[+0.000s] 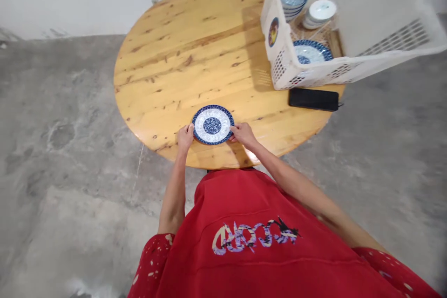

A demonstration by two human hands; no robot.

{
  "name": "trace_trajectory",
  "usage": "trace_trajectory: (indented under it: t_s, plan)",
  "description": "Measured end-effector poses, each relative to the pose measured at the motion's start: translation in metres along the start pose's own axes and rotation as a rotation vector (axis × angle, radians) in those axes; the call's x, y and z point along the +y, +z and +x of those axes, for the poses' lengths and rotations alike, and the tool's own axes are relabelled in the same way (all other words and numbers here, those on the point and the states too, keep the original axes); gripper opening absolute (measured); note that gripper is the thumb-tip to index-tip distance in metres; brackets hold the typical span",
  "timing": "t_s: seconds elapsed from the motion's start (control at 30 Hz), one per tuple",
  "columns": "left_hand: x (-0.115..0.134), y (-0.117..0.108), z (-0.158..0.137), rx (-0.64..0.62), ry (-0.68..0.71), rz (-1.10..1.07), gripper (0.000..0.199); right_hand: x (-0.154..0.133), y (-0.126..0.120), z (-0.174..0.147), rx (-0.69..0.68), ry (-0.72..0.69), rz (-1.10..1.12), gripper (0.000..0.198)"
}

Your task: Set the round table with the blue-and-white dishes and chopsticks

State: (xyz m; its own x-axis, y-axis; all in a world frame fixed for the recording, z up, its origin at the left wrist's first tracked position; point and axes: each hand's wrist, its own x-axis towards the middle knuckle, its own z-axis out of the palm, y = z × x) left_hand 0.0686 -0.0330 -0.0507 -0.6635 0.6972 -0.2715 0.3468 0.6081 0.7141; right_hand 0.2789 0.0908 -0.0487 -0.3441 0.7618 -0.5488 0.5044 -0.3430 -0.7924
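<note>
A round plate [212,125] with a dark blue rim, a pale patterned band and a blue centre is held level at the near side of the wooden table. My left hand [185,138] grips its left edge, fingers closed with the thumb at the rim. On the opposite edge my right hand [243,134] pinches the rim, thumb on top and fingers partly hidden beneath. Whether the plate touches the tabletop or sits slightly above it, I cannot tell.
The round wooden table [188,56] carries a white plastic basket [314,73] at the far right. Inside it are stacked blue-rimmed bowls [294,0], small white bowls [321,10] and blue-and-white plates [310,51]. A black phone [313,99] lies before the basket, near the table's edge.
</note>
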Motion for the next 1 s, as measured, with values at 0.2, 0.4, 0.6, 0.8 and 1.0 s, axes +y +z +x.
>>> trace_trajectory:
  t_s: [0.2,0.4,0.6,0.8,1.0]
  plan:
    - [-0.020,-0.008,-0.008,0.059,-0.085,-0.242,0.029,0.005,-0.007,-0.002,0.002,-0.011,0.053,0.030]
    - [-0.019,-0.001,-0.010,0.005,-0.057,-0.207,0.030,0.013,-0.004,0.002,0.054,-0.043,0.059,0.022]
    - [-0.006,0.007,-0.008,-0.044,0.027,-0.072,0.033,0.014,-0.002,0.002,0.078,-0.054,0.043,0.021]
    - [-0.001,-0.002,-0.006,-0.033,0.034,0.008,0.033,0.012,0.003,-0.005,0.092,-0.037,0.038,0.021]
    - [-0.003,-0.006,-0.006,-0.048,0.034,0.038,0.031,0.013,0.007,-0.008,0.088,-0.033,0.051,0.020]
